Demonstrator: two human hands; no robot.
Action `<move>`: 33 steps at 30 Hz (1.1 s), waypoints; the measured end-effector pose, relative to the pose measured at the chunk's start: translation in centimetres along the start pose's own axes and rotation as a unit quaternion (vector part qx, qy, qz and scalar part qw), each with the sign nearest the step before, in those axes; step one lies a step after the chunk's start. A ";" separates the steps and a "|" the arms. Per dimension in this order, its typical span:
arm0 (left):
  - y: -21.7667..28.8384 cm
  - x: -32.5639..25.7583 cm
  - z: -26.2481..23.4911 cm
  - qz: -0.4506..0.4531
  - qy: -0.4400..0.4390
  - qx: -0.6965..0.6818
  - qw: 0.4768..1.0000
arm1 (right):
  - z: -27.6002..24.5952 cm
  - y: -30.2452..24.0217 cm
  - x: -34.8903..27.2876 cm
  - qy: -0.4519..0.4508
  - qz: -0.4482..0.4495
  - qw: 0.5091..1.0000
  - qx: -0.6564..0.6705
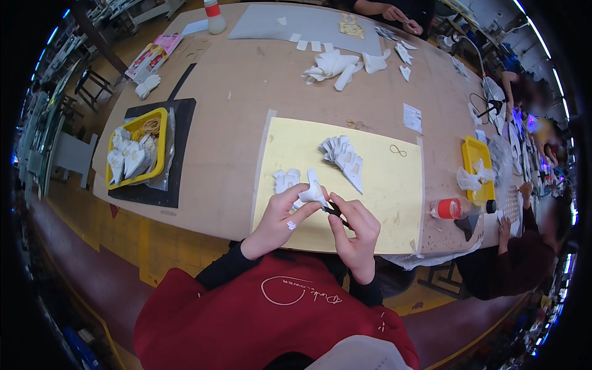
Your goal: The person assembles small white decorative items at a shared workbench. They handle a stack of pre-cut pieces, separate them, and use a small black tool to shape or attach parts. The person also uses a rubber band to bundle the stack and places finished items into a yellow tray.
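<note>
Over a pale yellow sheet on the table, my left hand pinches a white cut piece of thin, leather-like material between thumb and fingers. My right hand is closed on a small black-handled tool, its tip against the white piece. The tip is hidden, so I cannot tell the tool's kind. Just beyond my hands lies a fanned stack of white pieces. A smaller group of white pieces rests beside my left fingers. A twisted rubber band lies at the sheet's right.
At left, a yellow tray of white pieces and rubber bands sits on a black mat. A red-labelled bottle lies at right near another yellow tray. White scraps and a co-worker's hands are across the table.
</note>
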State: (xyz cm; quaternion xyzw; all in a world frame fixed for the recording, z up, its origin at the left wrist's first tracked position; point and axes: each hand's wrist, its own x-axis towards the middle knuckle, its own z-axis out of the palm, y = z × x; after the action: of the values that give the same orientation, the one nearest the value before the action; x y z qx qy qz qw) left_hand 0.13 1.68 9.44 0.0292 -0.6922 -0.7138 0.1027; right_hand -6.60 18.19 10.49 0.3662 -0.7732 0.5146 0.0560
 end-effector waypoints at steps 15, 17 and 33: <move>0.1 0.2 0.4 0.028 0.014 0.014 0.999 | 0.2 -0.7 -0.2 0.018 0.047 0.998 0.026; 0.2 0.1 0.2 0.007 0.010 0.029 1.000 | 0.5 0.1 -0.5 0.023 -0.010 1.000 0.015; -1.2 0.6 0.5 0.030 0.036 0.069 0.997 | 0.6 3.1 -1.5 -0.045 0.366 0.742 0.561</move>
State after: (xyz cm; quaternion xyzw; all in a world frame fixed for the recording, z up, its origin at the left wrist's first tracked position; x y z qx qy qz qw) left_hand -0.62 2.07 8.31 0.0411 -0.7360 -0.6596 0.1469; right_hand -7.29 19.11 7.16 0.0433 -0.4213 0.8192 -0.3866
